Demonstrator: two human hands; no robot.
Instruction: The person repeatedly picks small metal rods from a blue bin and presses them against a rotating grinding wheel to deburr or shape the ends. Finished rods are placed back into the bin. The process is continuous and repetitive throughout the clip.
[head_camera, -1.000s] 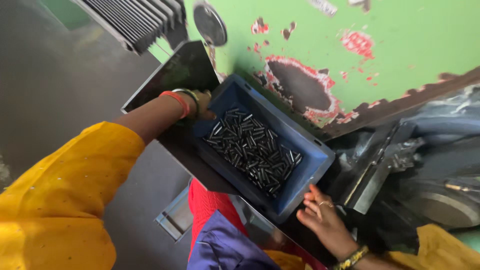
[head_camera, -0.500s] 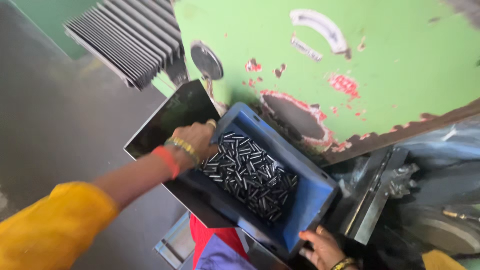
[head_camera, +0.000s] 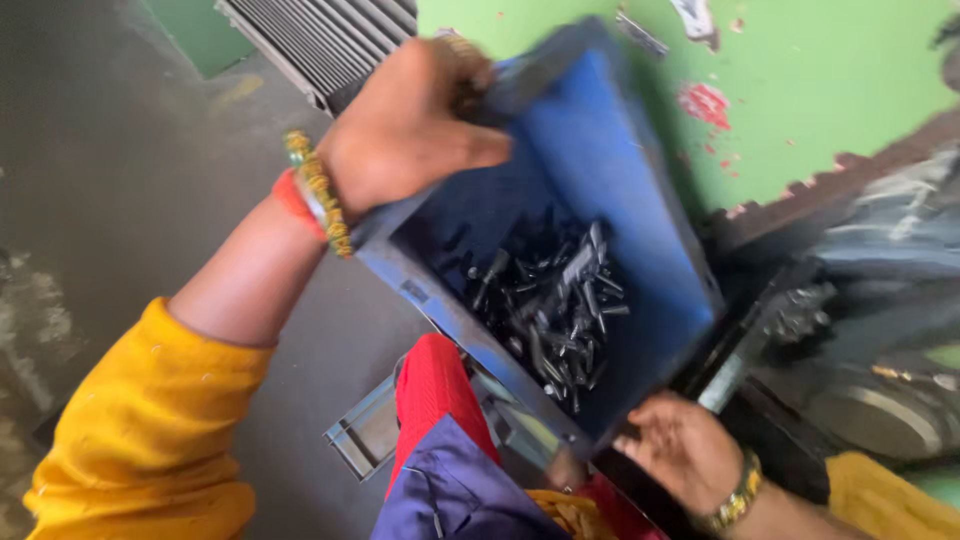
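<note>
The left hand grips the upper rim of a blue bin, fingers curled over its edge and thumb lying along the inner wall, while the right hand cups the bin's low corner from beneath, fingers bent against it. The bin is held tilted in the air in front of a green machine with chipped paint, its high end toward the left hand. A heap of small dark metal pins lies against the bin's lower side. Beads and a red band circle the left wrist above a yellow sleeve; a gold bracelet sits on the right wrist. Below the bin show red and purple cloth and a grey metal tray on the floor.
</note>
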